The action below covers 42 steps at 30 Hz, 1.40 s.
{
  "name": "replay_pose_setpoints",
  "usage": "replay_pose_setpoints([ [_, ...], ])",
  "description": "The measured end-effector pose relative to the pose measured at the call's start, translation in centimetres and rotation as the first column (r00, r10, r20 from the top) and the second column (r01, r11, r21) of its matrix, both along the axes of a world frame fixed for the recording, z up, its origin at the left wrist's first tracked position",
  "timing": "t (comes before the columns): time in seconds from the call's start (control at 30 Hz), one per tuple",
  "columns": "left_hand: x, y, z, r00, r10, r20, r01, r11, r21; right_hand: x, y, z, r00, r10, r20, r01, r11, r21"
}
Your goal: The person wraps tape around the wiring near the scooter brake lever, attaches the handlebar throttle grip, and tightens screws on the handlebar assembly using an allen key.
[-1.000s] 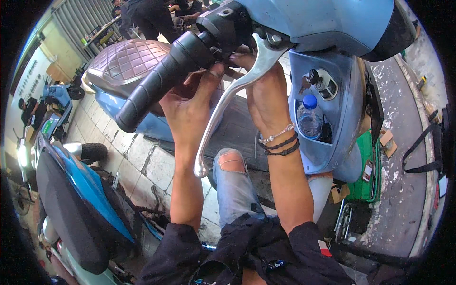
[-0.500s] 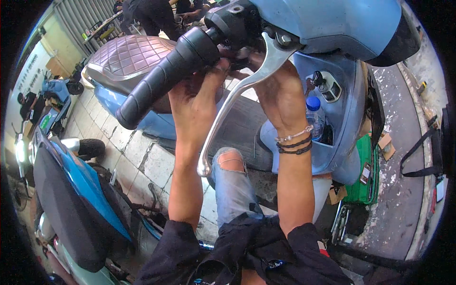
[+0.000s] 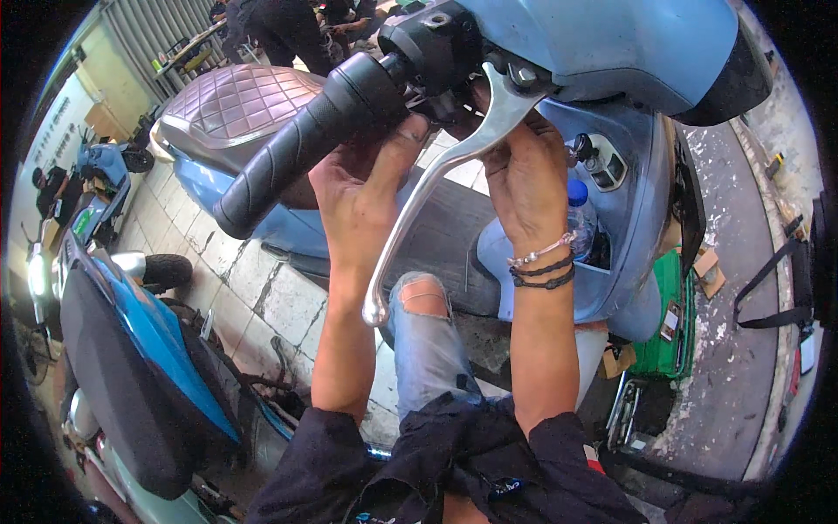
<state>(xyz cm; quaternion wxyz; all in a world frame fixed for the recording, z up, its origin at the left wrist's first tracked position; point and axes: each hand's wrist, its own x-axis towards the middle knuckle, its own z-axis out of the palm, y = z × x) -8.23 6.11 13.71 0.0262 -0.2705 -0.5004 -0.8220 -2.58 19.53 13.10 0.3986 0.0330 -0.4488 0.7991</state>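
Note:
A light blue scooter's handlebar fills the top of the view, with a black rubber grip [image 3: 305, 144], a black switch housing [image 3: 428, 39] and a silver brake lever [image 3: 436, 188] hanging down. My left hand [image 3: 362, 196] reaches up under the housing; its thumb touches the underside and its fingers are hidden behind the grip. My right hand [image 3: 524, 175], with bracelets at the wrist, is raised behind the lever at its pivot [image 3: 515, 79], fingertips hidden there. I cannot tell whether either hand holds a small part.
The scooter's brown quilted seat [image 3: 236, 105] lies to the left, and a plastic bottle [image 3: 580, 218] stands in its front pocket. A blue motorbike [image 3: 140, 349] is parked at lower left. A green crate [image 3: 676, 332] sits on the pavement to the right. People stand at the top.
Both hands have stayed at the lever mount. The handlebar and lever have shifted slightly right and up in the view, and my left thumb now reaches higher under the housing.

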Motion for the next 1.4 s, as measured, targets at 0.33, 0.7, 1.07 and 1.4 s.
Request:
replay_pose_setpoints([
  [0.33,0.9,-0.8,1.0,1.0,-0.01,0.003,0.009,0.999,0.05,-0.4,0.6,0.0,0.985,-0.167,0.037,0.156,0.965,0.211],
  [0.7,0.8,-1.3,0.8,0.996,-0.075,0.053,0.072,0.996,0.059,-0.1,-0.1,0.0,0.988,-0.152,-0.036,0.155,0.979,0.13],
  [1.07,0.6,-0.9,0.8,1.0,-0.023,-0.009,0.023,0.998,0.058,0.1,-0.5,0.2,0.995,-0.066,-0.079,0.071,0.996,0.056],
  [1.4,-0.4,-1.2,0.0,0.996,-0.083,-0.031,0.085,0.994,0.069,-0.8,-0.1,-0.3,0.968,-0.243,-0.063,0.25,0.959,0.137],
])
